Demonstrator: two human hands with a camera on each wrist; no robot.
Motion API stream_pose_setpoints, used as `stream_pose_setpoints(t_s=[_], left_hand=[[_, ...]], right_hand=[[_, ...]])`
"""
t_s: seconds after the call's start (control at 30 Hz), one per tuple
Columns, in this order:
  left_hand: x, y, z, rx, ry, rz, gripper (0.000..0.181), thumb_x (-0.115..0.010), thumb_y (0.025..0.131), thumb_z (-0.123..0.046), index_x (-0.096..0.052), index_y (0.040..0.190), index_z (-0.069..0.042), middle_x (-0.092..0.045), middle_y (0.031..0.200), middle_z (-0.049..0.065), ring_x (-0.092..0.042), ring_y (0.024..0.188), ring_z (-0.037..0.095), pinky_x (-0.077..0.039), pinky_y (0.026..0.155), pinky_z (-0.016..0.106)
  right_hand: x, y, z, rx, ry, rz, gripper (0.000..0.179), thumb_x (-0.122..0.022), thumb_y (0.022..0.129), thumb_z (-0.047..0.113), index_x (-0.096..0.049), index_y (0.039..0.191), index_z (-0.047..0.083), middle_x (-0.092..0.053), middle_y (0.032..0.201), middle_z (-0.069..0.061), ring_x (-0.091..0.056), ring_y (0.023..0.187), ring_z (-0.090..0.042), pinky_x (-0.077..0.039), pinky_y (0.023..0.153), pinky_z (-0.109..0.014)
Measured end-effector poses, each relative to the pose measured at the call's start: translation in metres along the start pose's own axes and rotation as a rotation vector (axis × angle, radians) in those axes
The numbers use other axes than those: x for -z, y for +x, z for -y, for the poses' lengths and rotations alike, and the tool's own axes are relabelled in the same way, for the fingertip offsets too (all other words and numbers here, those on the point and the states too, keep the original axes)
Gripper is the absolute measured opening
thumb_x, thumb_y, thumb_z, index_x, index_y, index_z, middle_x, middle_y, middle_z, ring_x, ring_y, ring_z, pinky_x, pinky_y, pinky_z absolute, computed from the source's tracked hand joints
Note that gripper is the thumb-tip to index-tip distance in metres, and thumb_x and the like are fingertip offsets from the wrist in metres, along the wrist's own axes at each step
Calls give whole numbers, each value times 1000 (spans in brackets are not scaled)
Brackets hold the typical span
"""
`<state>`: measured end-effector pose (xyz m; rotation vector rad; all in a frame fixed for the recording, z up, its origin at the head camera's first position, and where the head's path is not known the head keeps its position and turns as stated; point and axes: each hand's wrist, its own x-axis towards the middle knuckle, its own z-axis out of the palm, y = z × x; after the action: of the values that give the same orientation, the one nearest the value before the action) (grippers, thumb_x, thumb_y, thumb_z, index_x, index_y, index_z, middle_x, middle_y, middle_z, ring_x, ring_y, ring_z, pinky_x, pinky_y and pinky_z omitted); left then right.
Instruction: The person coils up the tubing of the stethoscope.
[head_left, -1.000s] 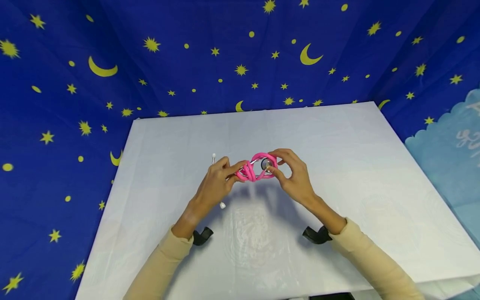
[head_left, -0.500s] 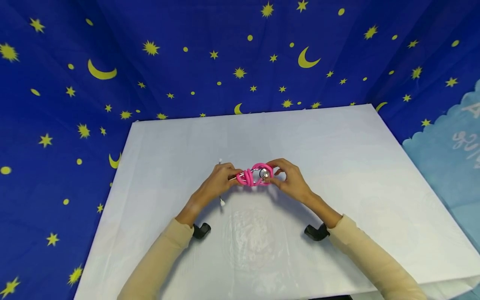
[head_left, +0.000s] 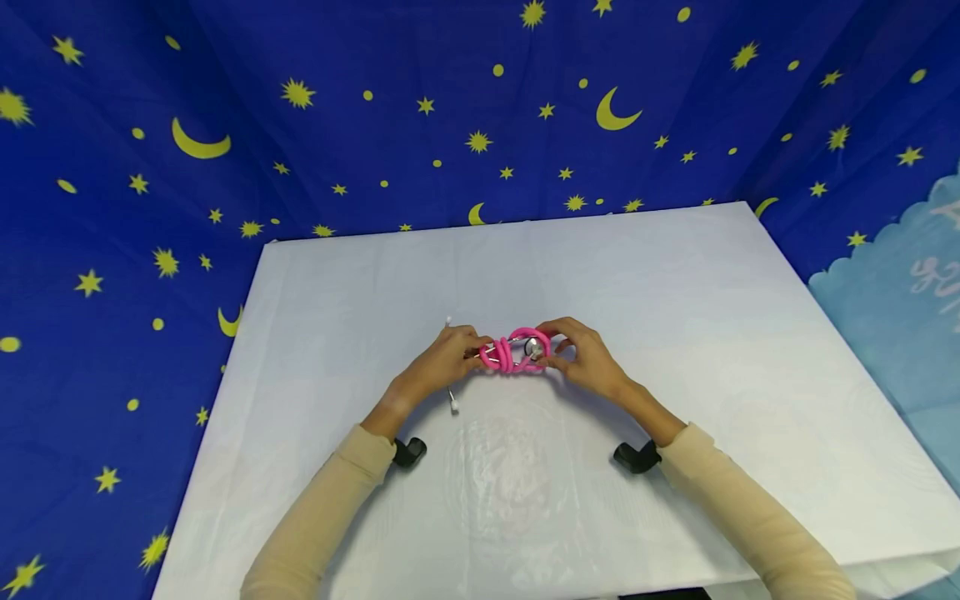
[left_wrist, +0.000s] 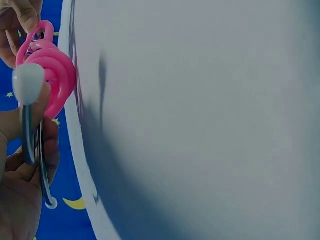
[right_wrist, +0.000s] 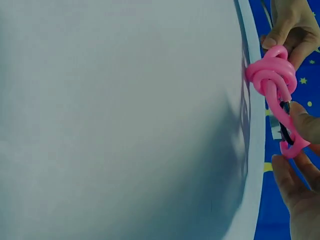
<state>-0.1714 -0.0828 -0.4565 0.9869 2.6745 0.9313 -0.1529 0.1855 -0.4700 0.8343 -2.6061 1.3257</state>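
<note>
A stethoscope (head_left: pixel 504 357) with bright pink tubing, wound into a compact bundle, is held level between both hands over the table's middle. My left hand (head_left: pixel 444 360) pinches its left end, where the metal ear tubes (left_wrist: pixel 28 131) come out past the fingers; a white ear tip (left_wrist: pixel 29 82) shows large in the left wrist view. With thumb and fingers my right hand (head_left: pixel 588 358) grips the loop at the right end. Inside that loop sits the silver chest piece (head_left: pixel 533 348) with its dark rim. Several turns of tubing wrap round the middle of the bundle (right_wrist: pixel 272 72).
A white cover lies over the table (head_left: pixel 645 275). Behind and to the left hangs a blue cloth (head_left: pixel 420 50) with yellow stars and moons. Black curved pieces (head_left: pixel 410 452) stick out at both wrists. A light blue panel (head_left: pixel 922 333) stands at the right.
Both hands have lowered the stethoscope a little toward the table's near side, mostly in the first half second. Since then the left hand has shifted slightly right. Both grips stay in place.
</note>
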Motion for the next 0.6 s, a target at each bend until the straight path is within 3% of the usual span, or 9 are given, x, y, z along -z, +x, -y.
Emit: stream_pose_setpoints(t_s=[0.2, 0.3, 0.43, 0.6], left_hand=[[1, 1, -3, -97, 309, 1, 41, -74, 87, -22, -68, 124, -7, -61, 86, 3, -54, 81, 17, -46, 73, 29], [2, 1, -5, -106, 398, -28, 41, -74, 86, -26, -68, 124, -10, -64, 88, 3, -58, 88, 20, -47, 79, 34], [5, 1, -7, -58, 359, -33, 41, -74, 88, -25, -67, 126, -12, -66, 91, 3, -58, 91, 21, -46, 82, 36], [8, 2, -9, -23, 336, 29, 44, -68, 92, -25, -61, 134, -11, -67, 97, 5, -58, 94, 22, -46, 88, 38]], right_hand=[[2, -1, -7, -40, -1, 35, 53, -82, 76, 3, -60, 124, -1, -62, 118, -16, -61, 106, -29, -55, 81, -42], [3, -1, -10, -54, 11, 52, 56, -82, 75, 2, -58, 126, -2, -62, 120, -17, -61, 107, -30, -54, 84, -43], [4, -1, -12, -58, 21, 71, 58, -80, 76, -1, -56, 129, -1, -60, 123, -17, -61, 107, -30, -53, 87, -44], [5, -1, -15, -42, 8, 80, 58, -79, 76, -4, -55, 129, -4, -60, 123, -19, -61, 106, -32, -52, 89, -45]])
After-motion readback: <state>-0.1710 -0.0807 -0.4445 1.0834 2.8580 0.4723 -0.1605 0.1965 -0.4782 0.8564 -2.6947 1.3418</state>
